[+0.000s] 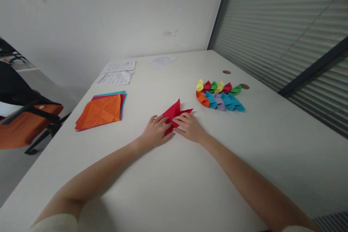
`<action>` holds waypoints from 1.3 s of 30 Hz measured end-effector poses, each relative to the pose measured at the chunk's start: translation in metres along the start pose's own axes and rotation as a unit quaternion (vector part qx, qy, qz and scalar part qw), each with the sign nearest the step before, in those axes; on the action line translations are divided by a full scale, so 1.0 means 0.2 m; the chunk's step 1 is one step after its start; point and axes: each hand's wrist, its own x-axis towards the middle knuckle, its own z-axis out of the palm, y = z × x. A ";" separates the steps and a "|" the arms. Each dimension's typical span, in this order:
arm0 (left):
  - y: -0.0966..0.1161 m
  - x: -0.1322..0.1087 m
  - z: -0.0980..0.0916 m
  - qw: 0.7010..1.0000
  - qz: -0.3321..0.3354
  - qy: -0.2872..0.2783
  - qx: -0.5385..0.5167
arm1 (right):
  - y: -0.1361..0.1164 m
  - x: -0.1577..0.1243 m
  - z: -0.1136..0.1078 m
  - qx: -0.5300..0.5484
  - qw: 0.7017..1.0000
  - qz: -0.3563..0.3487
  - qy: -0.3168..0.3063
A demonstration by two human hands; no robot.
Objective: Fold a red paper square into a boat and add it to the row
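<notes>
A partly folded sheet of red origami paper lies on the white table, two of its points sticking up and out to the right. My left hand grips its left side, fingers over the paper and thumb along the near edge. On the right side my right hand has bent fingers pinching a fold. Both hands cover much of the paper's lower part, so the creases beneath them are hidden.
To the left lies a stack of coloured paper squares, creased orange on top. Two rows of small folded paper pieces sit at the right. Printed sheets lie farther back. An orange chair stands beyond the table's left edge; window blinds line the right.
</notes>
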 end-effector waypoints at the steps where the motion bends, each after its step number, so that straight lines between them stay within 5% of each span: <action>1: 0.00 0.00 0.00 1.000 -0.008 0.001 -0.003 | 0.00 0.00 0.00 -0.010 0.999 0.014 0.028; 5: -0.02 0.01 0.00 0.999 -0.052 -0.001 -0.015 | 0.01 0.00 -0.01 -0.024 0.989 0.096 0.106; 10: -0.09 0.03 0.01 0.996 -0.087 -0.028 0.011 | 0.03 0.03 0.00 0.118 0.973 0.151 0.128; 15: -0.16 0.03 0.02 0.996 -0.029 -0.063 -0.051 | 0.05 0.05 -0.07 0.100 0.965 0.129 0.204; 19: -0.12 0.04 -0.01 0.993 -0.058 -0.036 -0.100 | 0.00 0.06 -0.10 0.052 0.990 0.118 0.052; 23: -0.04 0.05 -0.06 0.988 -0.107 -0.012 -0.109 | -0.10 0.08 -0.09 0.011 0.985 0.147 -0.087; 29: 0.00 0.06 -0.03 0.973 -0.144 -0.055 -0.171 | -0.22 0.12 -0.04 -0.053 0.969 0.223 -0.090; 33: -0.03 0.07 0.03 0.959 -0.184 -0.059 -0.206 | -0.27 0.11 -0.01 -0.074 0.968 0.213 -0.109; 39: -0.05 0.06 0.07 0.963 -0.160 -0.050 -0.210 | -0.29 0.11 -0.01 -0.078 0.966 0.228 -0.099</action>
